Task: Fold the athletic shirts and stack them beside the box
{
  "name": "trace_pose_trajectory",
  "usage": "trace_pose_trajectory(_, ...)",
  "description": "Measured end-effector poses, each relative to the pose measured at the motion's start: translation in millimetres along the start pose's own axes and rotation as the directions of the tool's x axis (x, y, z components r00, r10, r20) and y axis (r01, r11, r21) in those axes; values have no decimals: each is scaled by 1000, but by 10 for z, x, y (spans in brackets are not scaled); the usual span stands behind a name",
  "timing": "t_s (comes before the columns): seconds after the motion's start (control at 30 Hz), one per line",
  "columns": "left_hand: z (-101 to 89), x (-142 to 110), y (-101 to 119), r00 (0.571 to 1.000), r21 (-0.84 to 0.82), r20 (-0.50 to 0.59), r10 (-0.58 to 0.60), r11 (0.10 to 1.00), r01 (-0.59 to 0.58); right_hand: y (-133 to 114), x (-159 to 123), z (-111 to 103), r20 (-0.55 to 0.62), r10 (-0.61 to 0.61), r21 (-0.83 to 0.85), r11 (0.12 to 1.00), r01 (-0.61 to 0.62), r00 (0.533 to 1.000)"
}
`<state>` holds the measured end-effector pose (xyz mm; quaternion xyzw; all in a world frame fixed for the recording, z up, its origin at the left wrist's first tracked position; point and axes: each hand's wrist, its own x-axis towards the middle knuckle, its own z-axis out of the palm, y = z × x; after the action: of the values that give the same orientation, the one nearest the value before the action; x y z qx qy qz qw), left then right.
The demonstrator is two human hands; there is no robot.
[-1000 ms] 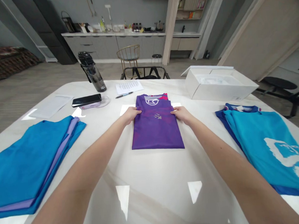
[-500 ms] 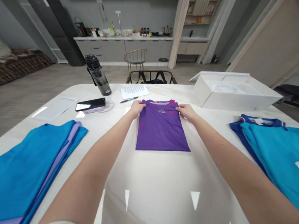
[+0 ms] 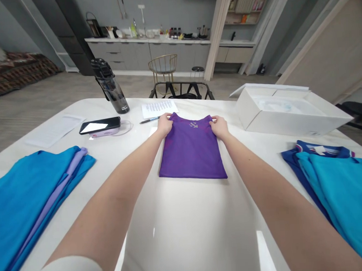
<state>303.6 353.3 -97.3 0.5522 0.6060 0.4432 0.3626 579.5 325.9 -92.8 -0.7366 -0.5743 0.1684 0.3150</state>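
Observation:
A folded purple T-shirt [image 3: 191, 151] lies in front of me on the white table, its collar edge away from me and a small grey logo near the top. My left hand [image 3: 165, 124] pinches its far left corner. At the far right corner, my right hand [image 3: 219, 127] grips the fabric between thumb and fingers. The collar edge sags between the two hands and looks slightly raised. The shirt's lower edge rests on the tabletop. Just beyond my left hand are a pen [image 3: 149, 120] and a printed sheet [image 3: 159, 108].
Stacked blue and lilac shirts [image 3: 34, 193] lie at the left, blue and navy shirts [image 3: 340, 183] at the right. An open white box [image 3: 293, 118] stands back right. A phone [image 3: 100, 125], a dark water bottle [image 3: 112, 88] and a paper sheet [image 3: 56, 130] are back left.
Both hands have lifted the shirt's far edge a little, and the collar opening no longer shows. The logo sits closer to the top edge. The camera view has shifted slightly.

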Motion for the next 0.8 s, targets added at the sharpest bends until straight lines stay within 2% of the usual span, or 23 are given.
trace_pose_trajectory(0.07,8,-55,60,982,135,-51,183,975,-175,-66,-85,-33,-85,-107,-103,990,98,991)
trace_pose_trajectory(0.1,29,-97,109,959,195,-41,281,943,-268,-121,-135,-41,-122,-172,-157,976,152,978)
trace_pose_trajectory(0.17,121,-199,210,904,279,88,419,861,-426,-256,-241,-11,-122,-308,-236,932,274,943)
trace_pose_trajectory(0.23,263,-301,274,863,321,285,418,806,-497,-391,-346,92,1,-410,-239,885,399,912)
trace_pose_trajectory(0.3,400,-380,268,851,375,416,320,792,-481,-480,-440,240,165,-413,-235,866,442,896)
trace_pose_trajectory(0.33,448,-407,238,858,408,441,265,792,-455,-500,-480,312,233,-376,-254,867,429,897)
trace_pose_trajectory(0.4,473,-438,144,886,468,421,195,790,-396,-489,-537,415,299,-293,-313,869,383,908)
trace_pose_trajectory(0.5,338,-453,-3,930,512,326,173,795,-327,-377,-569,413,290,-213,-375,872,316,933)
trace_pose_trajectory(0.63,53,-527,-65,965,528,221,144,814,-242,-173,-588,220,258,-141,-376,897,234,956)
trace_pose_trajectory(0.7,-22,-618,-35,953,517,211,219,802,-299,-114,-631,130,228,-120,-385,900,203,966)
trace_pose_trajectory(0.8,20,-821,53,884,437,278,375,770,-465,-152,-769,74,165,-193,-424,871,246,967)
